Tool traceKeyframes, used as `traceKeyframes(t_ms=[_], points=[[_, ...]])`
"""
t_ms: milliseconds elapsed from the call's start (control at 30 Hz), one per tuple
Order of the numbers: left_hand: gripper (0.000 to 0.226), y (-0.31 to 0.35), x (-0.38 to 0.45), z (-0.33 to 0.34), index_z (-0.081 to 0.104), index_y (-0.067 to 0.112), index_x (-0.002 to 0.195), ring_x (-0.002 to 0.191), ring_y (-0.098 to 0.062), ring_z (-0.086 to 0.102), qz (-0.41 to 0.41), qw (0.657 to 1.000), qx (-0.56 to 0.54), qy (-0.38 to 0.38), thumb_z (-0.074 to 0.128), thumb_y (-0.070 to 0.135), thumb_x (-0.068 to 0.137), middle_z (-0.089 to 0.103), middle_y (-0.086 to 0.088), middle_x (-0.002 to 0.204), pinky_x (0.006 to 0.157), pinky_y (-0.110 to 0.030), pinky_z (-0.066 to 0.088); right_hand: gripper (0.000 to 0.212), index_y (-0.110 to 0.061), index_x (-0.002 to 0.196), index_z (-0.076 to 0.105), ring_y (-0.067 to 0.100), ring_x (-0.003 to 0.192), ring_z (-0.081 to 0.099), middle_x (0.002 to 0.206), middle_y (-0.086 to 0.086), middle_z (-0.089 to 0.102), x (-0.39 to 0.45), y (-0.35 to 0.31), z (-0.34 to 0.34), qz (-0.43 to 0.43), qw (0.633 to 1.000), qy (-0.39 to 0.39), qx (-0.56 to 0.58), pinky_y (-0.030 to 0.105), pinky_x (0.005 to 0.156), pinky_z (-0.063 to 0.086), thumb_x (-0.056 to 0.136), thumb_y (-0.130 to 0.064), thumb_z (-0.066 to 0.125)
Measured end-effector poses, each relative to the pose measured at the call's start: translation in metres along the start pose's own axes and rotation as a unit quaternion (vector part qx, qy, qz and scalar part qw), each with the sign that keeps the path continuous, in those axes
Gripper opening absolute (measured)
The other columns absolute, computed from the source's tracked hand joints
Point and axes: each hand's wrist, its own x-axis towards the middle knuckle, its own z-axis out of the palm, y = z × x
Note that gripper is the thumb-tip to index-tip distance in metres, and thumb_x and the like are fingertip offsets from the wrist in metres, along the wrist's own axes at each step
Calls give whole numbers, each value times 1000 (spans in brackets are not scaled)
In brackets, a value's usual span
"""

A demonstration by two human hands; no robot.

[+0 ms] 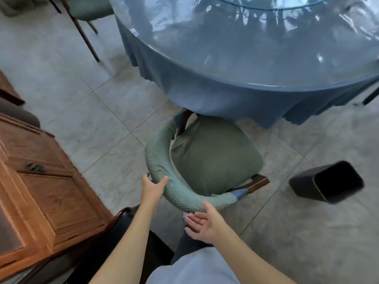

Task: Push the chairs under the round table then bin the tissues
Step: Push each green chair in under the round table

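Nearest the lens, the right hand (205, 224) hovers palm-up with fingers loosely spread, just beside the curved backrest (176, 193) of a green-covered chair (213, 156), while the left hand (153, 186) grips that backrest further along its arc. Partly tucked in, the chair has its seat front under the blue cloth of the round worktop (235, 58). To the right, well apart, a black bin (328, 182) stands on the tiled floor (98, 111); a wooden cabinet (41, 181) is at left.
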Motion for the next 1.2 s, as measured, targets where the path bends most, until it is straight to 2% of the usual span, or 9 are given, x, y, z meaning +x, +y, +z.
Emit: traceKeyframes(t_ms=[167, 233, 300, 467, 667, 900, 1000, 1100, 1200], points=[[48, -6, 6, 8, 36, 20, 127, 102, -25, 64, -41, 998, -27, -27, 67, 22, 91, 57, -6, 122, 71, -41, 59, 49, -9, 132, 45, 42, 104, 60, 123, 25, 56, 34, 8, 10, -16, 993, 5, 118, 60, 86, 47, 95, -39, 60], [48, -4, 11, 8, 36, 17, 125, 104, -28, 63, -47, 998, -20, -29, 68, 22, 90, 56, -8, 123, 72, -43, 59, 50, -7, 135, 45, 46, 115, 55, 134, 26, 52, 44, 8, 15, -47, 981, 6, 187, 61, 77, 53, 94, -28, 63], [48, 0, 17, 9, 36, 17, 123, 103, -28, 62, -49, 998, -16, -21, 69, 22, 88, 56, -8, 123, 75, -48, 59, 51, -6, 136, 45, 48, 112, 56, 133, 27, 53, 52, 10, 19, -82, 972, 18, 217, 60, 63, 56, 91, -17, 67], [54, 7, 25, 9, 37, 19, 122, 98, -29, 64, -57, 998, -11, -13, 74, 23, 84, 58, -7, 117, 74, -52, 59, 58, -12, 138, 40, 49, 112, 55, 136, 26, 49, 62, 18, 28, -136, 962, 71, 226, 60, 55, 55, 87, 0, 67], [52, 6, 27, 7, 41, 17, 122, 97, -27, 64, -37, 999, -3, -5, 72, 11, 80, 59, -7, 111, 60, -43, 60, 47, 0, 133, 43, 48, 113, 54, 132, 30, 50, 53, 19, 30, -170, 962, 76, 199, 59, 62, 56, 90, 10, 58], [52, 4, 24, 9, 51, 15, 123, 98, -32, 65, -39, 999, -17, 19, 75, 7, 77, 63, -11, 116, 68, -51, 62, 48, 4, 133, 42, 49, 110, 56, 130, 32, 50, 42, 18, 36, -183, 958, 105, 196, 55, 60, 56, 88, 16, 53], [50, 2, 18, 15, 51, 12, 121, 97, -31, 65, -39, 999, -13, 32, 76, 6, 78, 63, -11, 115, 64, -47, 62, 48, 3, 133, 42, 48, 108, 56, 130, 31, 50, 39, 17, 29, -183, 958, 110, 193, 53, 57, 57, 88, 17, 53], [46, -3, 5, 26, 51, 10, 119, 95, -31, 64, -44, 998, -7, 50, 74, 5, 80, 62, -11, 113, 56, -38, 59, 44, 5, 130, 42, 47, 113, 54, 124, 27, 50, 34, 12, 15, -184, 958, 119, 183, 63, 76, 54, 89, 17, 51], [44, -12, -13, 44, 51, 9, 118, 94, -31, 63, -56, 997, -21, 57, 73, 3, 81, 61, -12, 114, 60, -38, 59, 38, 6, 126, 44, 42, 104, 54, 119, 23, 50, 28, 6, -8, -181, 960, 132, 168, 66, 85, 51, 90, 16, 51]])
